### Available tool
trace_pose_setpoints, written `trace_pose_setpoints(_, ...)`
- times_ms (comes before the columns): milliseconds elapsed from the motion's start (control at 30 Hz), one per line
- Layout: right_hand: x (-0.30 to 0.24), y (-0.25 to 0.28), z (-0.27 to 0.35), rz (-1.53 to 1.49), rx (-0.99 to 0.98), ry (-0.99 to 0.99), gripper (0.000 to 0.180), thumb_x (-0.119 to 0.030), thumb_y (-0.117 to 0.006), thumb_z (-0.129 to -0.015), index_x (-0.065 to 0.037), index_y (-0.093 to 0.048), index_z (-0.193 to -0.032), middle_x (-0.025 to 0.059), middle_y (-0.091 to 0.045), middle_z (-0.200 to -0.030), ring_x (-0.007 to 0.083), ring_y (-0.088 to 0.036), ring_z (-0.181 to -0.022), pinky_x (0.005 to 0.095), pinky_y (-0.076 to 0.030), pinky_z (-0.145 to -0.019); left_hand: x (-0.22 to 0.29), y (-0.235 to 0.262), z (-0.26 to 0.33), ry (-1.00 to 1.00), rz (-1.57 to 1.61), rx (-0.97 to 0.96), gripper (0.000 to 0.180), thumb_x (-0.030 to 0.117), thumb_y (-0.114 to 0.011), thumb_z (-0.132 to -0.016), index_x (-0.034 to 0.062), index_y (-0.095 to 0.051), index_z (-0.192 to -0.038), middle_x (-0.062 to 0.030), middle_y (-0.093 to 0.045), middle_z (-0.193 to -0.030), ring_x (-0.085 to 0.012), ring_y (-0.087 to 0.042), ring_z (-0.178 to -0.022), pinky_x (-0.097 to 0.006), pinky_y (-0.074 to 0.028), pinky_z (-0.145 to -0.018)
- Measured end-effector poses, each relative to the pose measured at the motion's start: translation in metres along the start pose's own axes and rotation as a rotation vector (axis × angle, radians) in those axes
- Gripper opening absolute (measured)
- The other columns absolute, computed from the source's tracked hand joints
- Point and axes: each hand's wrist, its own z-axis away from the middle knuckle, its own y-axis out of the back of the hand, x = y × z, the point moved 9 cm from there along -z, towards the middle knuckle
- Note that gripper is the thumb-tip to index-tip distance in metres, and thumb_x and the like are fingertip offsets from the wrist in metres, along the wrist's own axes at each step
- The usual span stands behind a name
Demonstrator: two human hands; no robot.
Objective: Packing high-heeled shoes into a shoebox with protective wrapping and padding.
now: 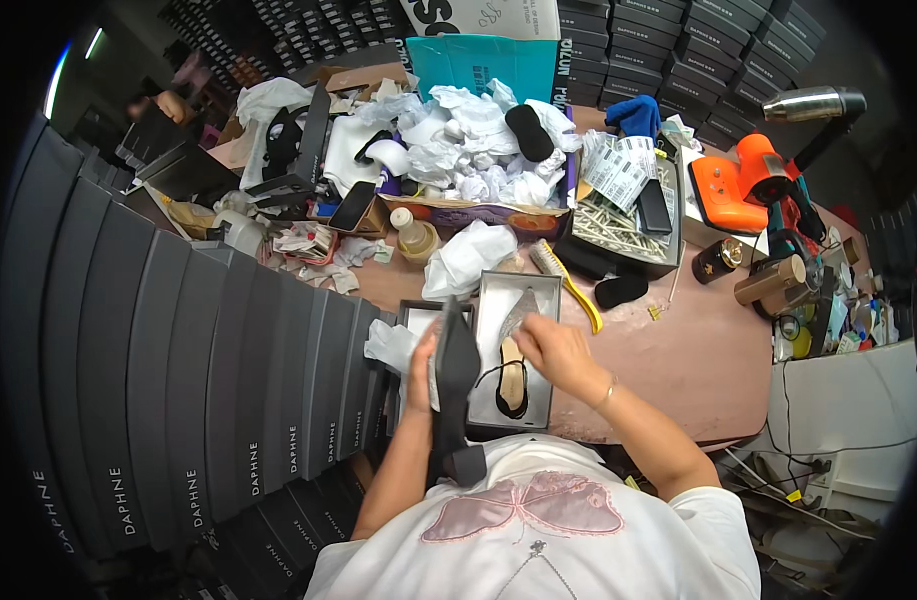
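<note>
My left hand point(420, 372) is wrapped round the side of a dark grey shoe box lid point(457, 360), held on edge. Right of the lid lies an open shoe box point(486, 310) with a light inside. A shoe point(514, 372) with a beige insole and black straps rests in it, next to a sparkly grey pointed piece point(520, 312) that I cannot tell to be part of a shoe. Over the box, my right hand point(551, 348) has its fingers curled together; what they hold, if anything, is hidden. White tissue paper point(391, 344) sticks out left of my left hand.
Tall stacks of dark shoe boxes point(189, 370) wall off the left. Behind the open box are a yellow-handled brush point(571, 287), a bottle point(415, 236) and a carton of crumpled white paper point(479, 135). A tray of sticks point(619, 235) and an orange device point(729, 195) stand right.
</note>
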Motion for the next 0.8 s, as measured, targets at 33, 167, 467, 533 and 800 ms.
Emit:
trace_pose_setpoints(33, 0.001, -0.005, 0.016, -0.026, -0.042, -0.006, 0.02, -0.025, -0.059, -0.088, -0.007, -0.058, -0.083, 0.0132, -0.06, -0.069, 0.0358, -0.062, -0.066, 0.0428, -0.049, -0.058, 0.021, 0.007, -0.007, -0.067, -0.145, 0.098, 0.051, 0.028, -0.045, -0.093, 0.0012, -0.045, -0.136, -0.0055, -0.059, -0.116, -0.0125, -0.057, -0.101, -0.024, -0.046, -0.085)
trace_pose_setpoints(167, 0.02, -0.028, 0.045, -0.18, -0.148, -0.214, 0.022, -0.026, -0.059, -0.088, -0.004, -0.059, -0.085, 0.0158, -0.063, -0.072, 0.0381, -0.062, -0.07, 0.0452, -0.048, -0.061, 0.06, 0.061, -0.014, -0.258, -0.906, 0.317, 0.054, 0.019, -0.056, -0.091, -0.0032, -0.04, -0.139, -0.0147, -0.052, -0.132, -0.0201, -0.05, -0.12, -0.032, -0.035, -0.103)
trace_pose_setpoints(467, 0.028, -0.032, 0.06, -0.221, -0.274, -0.314, 0.025, -0.028, -0.058, -0.088, -0.003, -0.06, -0.087, 0.0189, -0.062, -0.072, 0.0398, -0.06, -0.067, 0.0454, -0.046, -0.062, 0.218, -0.256, 0.125, -0.797, -0.28, -0.538, 0.057, 0.051, -0.05, -0.093, -0.0031, -0.062, -0.107, -0.0193, -0.062, -0.1, -0.0287, -0.06, -0.088, -0.047, -0.043, -0.088)
trace_pose_setpoints(533, 0.032, -0.03, 0.066, -0.27, -0.266, -0.361, 0.024, -0.027, -0.059, -0.088, -0.003, -0.059, -0.086, 0.0189, -0.062, -0.072, 0.04, -0.059, -0.067, 0.0451, -0.045, -0.061, 0.223, -0.28, 0.131, -0.643, -0.219, -0.512, 0.039, 0.038, -0.058, -0.088, -0.0005, -0.057, -0.091, -0.0125, -0.061, -0.093, -0.0218, -0.058, -0.087, -0.047, -0.04, -0.091)
trace_pose_setpoints(800, 0.03, -0.04, 0.085, -0.155, -0.241, -0.223, 0.021, -0.025, -0.058, -0.087, -0.004, -0.058, -0.084, 0.0184, -0.061, -0.071, 0.0405, -0.059, -0.068, 0.0471, -0.046, -0.061, 0.225, -0.301, 0.153, -0.41, -0.236, -0.518, 0.023, 0.012, -0.063, -0.084, 0.0104, -0.052, -0.064, -0.0032, -0.06, -0.074, -0.0128, -0.058, -0.069, -0.037, -0.036, -0.078)
